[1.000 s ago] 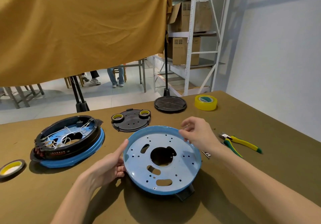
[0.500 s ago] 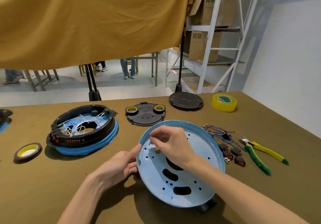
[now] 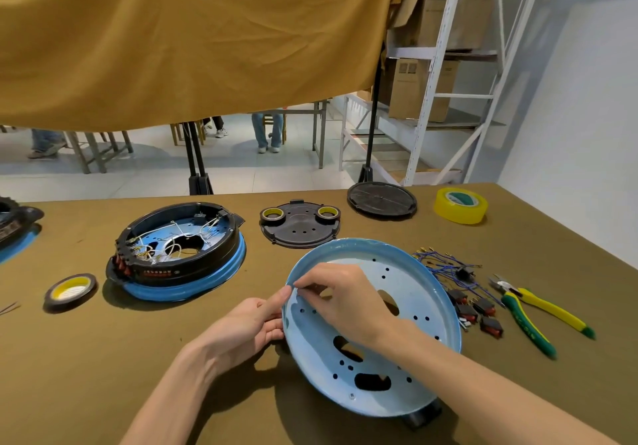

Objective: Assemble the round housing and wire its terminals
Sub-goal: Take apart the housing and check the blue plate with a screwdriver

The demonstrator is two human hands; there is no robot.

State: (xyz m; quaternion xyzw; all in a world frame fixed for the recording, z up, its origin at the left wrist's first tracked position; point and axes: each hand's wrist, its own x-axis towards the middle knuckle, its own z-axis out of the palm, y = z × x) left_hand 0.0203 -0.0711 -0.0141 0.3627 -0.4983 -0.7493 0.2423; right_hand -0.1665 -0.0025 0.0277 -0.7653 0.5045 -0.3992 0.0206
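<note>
Blue round plate point(image 3: 411, 310) sits tilted at lower centre-right of the frame; your left hand point(image 3: 253, 323) grips its left rim, thumb on the edge, and your right hand point(image 3: 345, 298) reaches across with fingertips pinched at that rim, though whether anything is between them is too small to tell. It looks like thin stiff sheet metal, light, probably slick with sharp-ish hole edges, so hold it by the rim, not the cutouts.

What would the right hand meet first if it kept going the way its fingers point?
The right hand points left; its fingertips are at the blue plate's left rim, so probably that rim, then the left hand's thumb. Depth is unclear.
</note>
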